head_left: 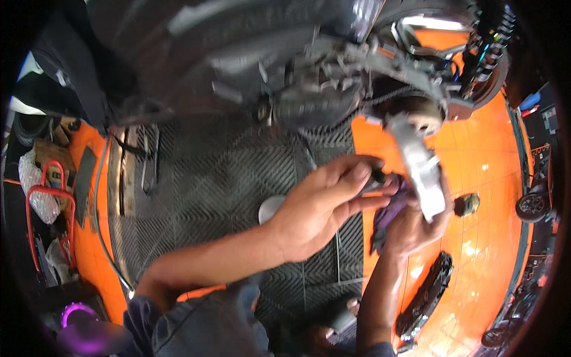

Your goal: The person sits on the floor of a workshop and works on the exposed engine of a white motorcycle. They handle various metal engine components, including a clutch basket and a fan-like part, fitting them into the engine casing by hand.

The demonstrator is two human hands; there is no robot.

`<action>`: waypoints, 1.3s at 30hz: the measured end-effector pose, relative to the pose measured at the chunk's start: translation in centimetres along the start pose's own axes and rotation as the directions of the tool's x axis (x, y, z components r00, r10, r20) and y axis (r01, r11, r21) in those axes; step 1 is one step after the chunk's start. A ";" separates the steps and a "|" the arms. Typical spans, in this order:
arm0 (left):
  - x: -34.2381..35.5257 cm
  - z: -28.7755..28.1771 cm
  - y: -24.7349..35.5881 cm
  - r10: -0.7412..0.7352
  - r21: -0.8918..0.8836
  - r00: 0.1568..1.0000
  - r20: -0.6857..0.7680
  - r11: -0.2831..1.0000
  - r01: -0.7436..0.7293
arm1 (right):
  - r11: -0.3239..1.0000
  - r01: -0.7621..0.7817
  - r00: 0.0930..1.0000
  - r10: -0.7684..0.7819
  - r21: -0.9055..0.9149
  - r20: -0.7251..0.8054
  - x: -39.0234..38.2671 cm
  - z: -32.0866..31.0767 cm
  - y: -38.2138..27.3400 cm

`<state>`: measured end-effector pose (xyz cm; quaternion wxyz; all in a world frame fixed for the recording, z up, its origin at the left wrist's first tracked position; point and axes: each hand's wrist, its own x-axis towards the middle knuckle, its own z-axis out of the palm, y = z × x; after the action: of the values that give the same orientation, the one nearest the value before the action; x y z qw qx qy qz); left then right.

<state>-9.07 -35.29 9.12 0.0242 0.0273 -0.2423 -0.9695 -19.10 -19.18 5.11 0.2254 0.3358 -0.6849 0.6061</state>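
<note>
My left hand is closed, pinching a small dark piece between thumb and fingers; its kind is unclear. Just to the right, my right hand grips a curved silver metal part, smeared by motion. The part stands up from the fingers toward the motorbike. Below the hands is a crumpled purple cloth, partly covered by them; whether a hand touches it I cannot tell. At the bike's open side is a round brownish metal drum.
A coil-spring shock absorber rises at upper right. On the orange floor lie a long black cover and a small round container. Black ribbed matting is under the bike. A red tubular stand and hose are at left.
</note>
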 end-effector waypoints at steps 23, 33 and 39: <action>-0.1 -0.8 -0.6 0.091 -0.241 0.989 0.118 0.969 -0.061 | 0.901 0.412 0.910 -0.399 -0.136 0.115 2.8 0.8 -1.6; -4.8 -5.2 -2.6 -0.187 0.035 0.977 -0.106 0.981 0.191 | 0.898 0.384 0.914 -0.338 -0.215 0.225 -1.2 -1.4 -4.5; -5.5 -6.6 -3.2 -0.312 -0.002 0.945 -0.095 0.950 0.313 | 0.889 0.406 0.901 -0.351 -0.212 0.254 -3.6 -2.8 -4.2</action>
<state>-3.28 -35.21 2.02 -0.1184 0.1113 -0.2401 -0.9571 -13.89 -15.95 5.87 0.3086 0.4925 -0.6990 0.4165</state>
